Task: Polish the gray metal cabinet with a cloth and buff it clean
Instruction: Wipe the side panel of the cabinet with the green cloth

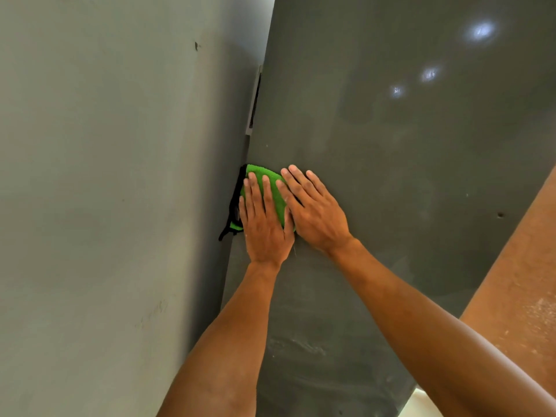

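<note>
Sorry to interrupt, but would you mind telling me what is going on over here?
A person is polishing a dark gray metal cabinet with a green cloth edged in black. Both hands press flat, fingers straight: the left hand on the cloth, the right hand over its right side. The cloth sits at the cabinet's left edge, beside a pale gray wall.

Both hands press a green cloth (275, 191) flat against the gray cabinet (391, 161), near its left edge (by the wall (120, 176)). The left hand (264, 224) and right hand (316, 212) lie side by side, fingers straight.
</note>
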A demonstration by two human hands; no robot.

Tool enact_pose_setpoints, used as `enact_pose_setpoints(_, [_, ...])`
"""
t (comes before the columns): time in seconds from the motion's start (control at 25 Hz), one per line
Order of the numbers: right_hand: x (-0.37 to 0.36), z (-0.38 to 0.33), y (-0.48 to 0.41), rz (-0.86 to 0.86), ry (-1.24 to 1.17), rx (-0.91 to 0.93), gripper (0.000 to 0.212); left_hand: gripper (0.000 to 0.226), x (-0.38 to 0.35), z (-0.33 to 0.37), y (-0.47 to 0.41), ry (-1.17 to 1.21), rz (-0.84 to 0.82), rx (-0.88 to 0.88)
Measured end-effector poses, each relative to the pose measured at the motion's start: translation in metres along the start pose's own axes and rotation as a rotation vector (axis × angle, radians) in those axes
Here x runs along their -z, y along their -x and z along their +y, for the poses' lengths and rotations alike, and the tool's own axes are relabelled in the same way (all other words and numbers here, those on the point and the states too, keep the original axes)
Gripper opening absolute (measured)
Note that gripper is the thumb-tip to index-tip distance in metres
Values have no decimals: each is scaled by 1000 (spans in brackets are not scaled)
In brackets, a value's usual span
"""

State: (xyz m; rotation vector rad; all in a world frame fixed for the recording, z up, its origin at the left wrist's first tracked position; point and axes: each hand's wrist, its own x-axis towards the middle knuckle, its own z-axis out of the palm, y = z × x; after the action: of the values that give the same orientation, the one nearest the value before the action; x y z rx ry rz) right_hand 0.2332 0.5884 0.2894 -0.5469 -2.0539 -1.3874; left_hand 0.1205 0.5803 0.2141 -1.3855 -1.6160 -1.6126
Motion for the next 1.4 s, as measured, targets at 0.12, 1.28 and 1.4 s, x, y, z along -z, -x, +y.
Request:
enact_pose_setpoints(0.12, [-1,-7,11,17,15,-64,45,68,-9,-6,16,-20,42,40])
enact_pose_setpoints(1.28, [-21,-85,122,4,15,-83,74,72,-41,-90,146,-63,67,-70])
enact_pose_setpoints(1.4, [-27,-94,129,10,50,-128,70,72,-43,-93,142,-63,85,-91])
